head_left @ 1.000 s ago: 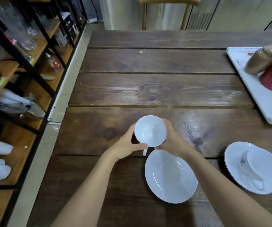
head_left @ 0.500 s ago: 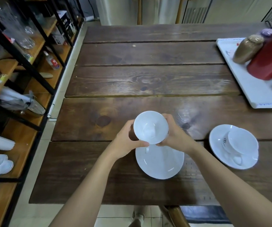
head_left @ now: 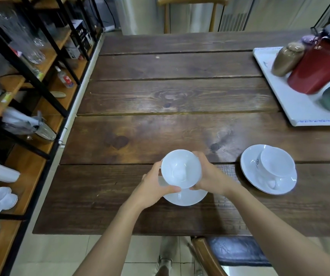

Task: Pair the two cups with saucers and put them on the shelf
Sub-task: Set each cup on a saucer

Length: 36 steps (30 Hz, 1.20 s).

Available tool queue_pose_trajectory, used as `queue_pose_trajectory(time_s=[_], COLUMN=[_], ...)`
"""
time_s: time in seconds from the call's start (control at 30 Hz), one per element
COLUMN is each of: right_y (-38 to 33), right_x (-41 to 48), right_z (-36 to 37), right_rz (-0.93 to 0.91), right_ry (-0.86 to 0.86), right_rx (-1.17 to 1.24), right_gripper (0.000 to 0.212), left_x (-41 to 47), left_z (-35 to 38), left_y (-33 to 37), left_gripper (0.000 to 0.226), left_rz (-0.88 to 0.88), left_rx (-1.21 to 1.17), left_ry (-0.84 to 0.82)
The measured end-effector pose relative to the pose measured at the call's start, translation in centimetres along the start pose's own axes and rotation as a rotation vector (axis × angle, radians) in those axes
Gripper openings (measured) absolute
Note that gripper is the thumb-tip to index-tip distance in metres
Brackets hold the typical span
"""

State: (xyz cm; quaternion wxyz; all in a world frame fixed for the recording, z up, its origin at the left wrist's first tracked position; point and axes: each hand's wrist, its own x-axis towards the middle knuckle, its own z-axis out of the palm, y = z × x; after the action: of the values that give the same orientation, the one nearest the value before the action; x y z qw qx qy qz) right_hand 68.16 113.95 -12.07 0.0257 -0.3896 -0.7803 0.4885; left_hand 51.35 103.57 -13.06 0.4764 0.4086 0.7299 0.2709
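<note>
- I have the white cup (head_left: 181,169) clasped between both hands — left hand (head_left: 152,189) on its left side, right hand (head_left: 210,176) on its right.
- The cup sits over a white saucer (head_left: 186,198) on the wooden table (head_left: 180,96); whether it touches the saucer I cannot tell.
- To the right, a second cup (head_left: 277,168) lies tilted on a second saucer (head_left: 247,164).
- The shelf (head_left: 31,156) stands left of the table — glassware and white dishes on its boards.
- A white tray (head_left: 299,110) at the far right carries a red jug (head_left: 319,64).

cup (head_left: 181,169) over saucer (head_left: 188,197) at table's (head_left: 180,92) near edge, second cup on saucer (head_left: 269,170) right, shelf (head_left: 31,124) left
</note>
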Motion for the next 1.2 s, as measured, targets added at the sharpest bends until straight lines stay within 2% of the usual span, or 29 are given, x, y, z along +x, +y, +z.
queue_pose_trajectory(time_s=[0.23,0.3,0.37,0.47,0.53,0.57,0.63,0.7,0.77,0.87,1.1,1.2], right_y=[0.6,1.3,1.9,2.0,1.4,1.2,0.8,0.5,0.3,0.3,-0.4,-1.4], right_x=[-0.2,0.0,0.2,0.1,-0.3,-0.5,-0.9,-0.9,-0.7,-0.2,-0.7,-0.9], right_z=[0.3,0.1,-0.6,-1.4,-1.2,-0.8,0.2,1.0,1.6,2.1,2.8,2.9], right_rz=[-0.021,-0.014,0.039,0.230,0.381,0.443,0.529,0.562,0.579,0.553,0.484,0.441], right_ry=[0.024,0.044,0.088,0.357,0.535,0.552,0.483,0.435,0.413,0.388,0.437,0.445], right_rx=[0.021,0.008,-0.009,0.154,0.327,0.423,0.568,0.585,0.577,0.529,0.646,0.628], right_gripper=[0.086,0.074,0.059,0.038,0.031,0.037,0.047,0.053,0.053,0.041,0.041,0.050], left_x=[0.0,0.1,0.3,0.7,0.7,0.6,0.5,0.6,0.9,1.3,0.3,-0.7], left_z=[-0.3,-0.9,-1.4,-1.6,-1.2,-0.9,-0.3,0.2,0.3,-0.4,-2.2,-2.6], left_y=[-0.1,0.1,0.5,0.8,1.1,1.3,1.6,1.6,1.5,1.4,1.0,0.8], left_gripper=[0.090,0.087,0.071,0.066,0.074,0.076,0.077,0.070,0.049,0.024,0.047,0.050], left_rz=[-0.020,-0.009,0.020,-0.070,-0.206,-0.264,-0.331,-0.337,-0.326,-0.337,-0.353,-0.317], left_rx=[0.075,0.089,0.087,0.033,-0.162,-0.261,-0.342,-0.360,-0.380,-0.462,-0.640,-0.667], left_ry=[-0.050,-0.061,0.017,0.243,0.274,0.253,0.186,0.139,0.120,0.046,-0.110,-0.119])
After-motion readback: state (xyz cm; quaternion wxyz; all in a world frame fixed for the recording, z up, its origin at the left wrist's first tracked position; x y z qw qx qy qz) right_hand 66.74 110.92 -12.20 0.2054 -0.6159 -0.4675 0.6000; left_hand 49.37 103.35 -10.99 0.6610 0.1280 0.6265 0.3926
